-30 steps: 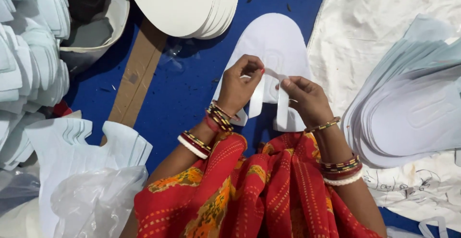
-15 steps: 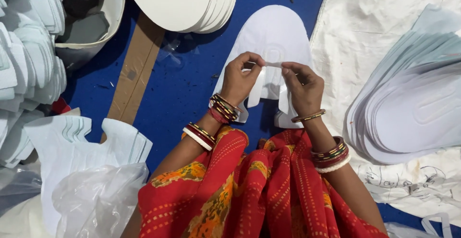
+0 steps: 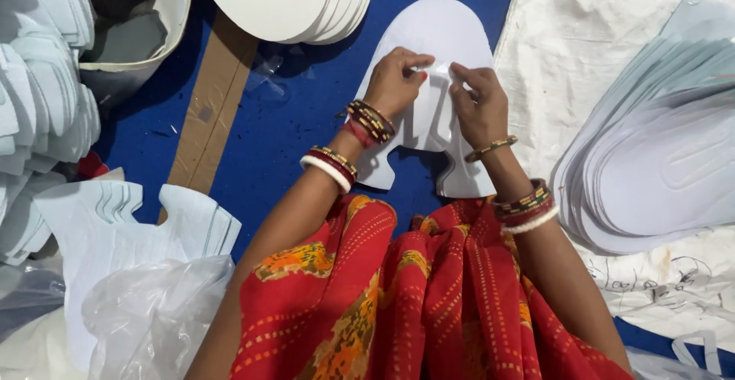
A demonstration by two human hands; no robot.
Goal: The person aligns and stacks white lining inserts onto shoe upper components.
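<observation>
two hands, left (image 3: 394, 81) and right (image 3: 478, 100), each grip pinching one white cutout (image 3: 444, 31).

The cut sheet (image 3: 429, 35) lies mid-scene on the floor (image 3: 306, 119), both hands on it. A round stack (image 3: 291, 1) lies far left of it, a board (image 3: 210, 112) left, a fanned stack (image 3: 658, 158) right on sacking (image 3: 566, 50).
</observation>
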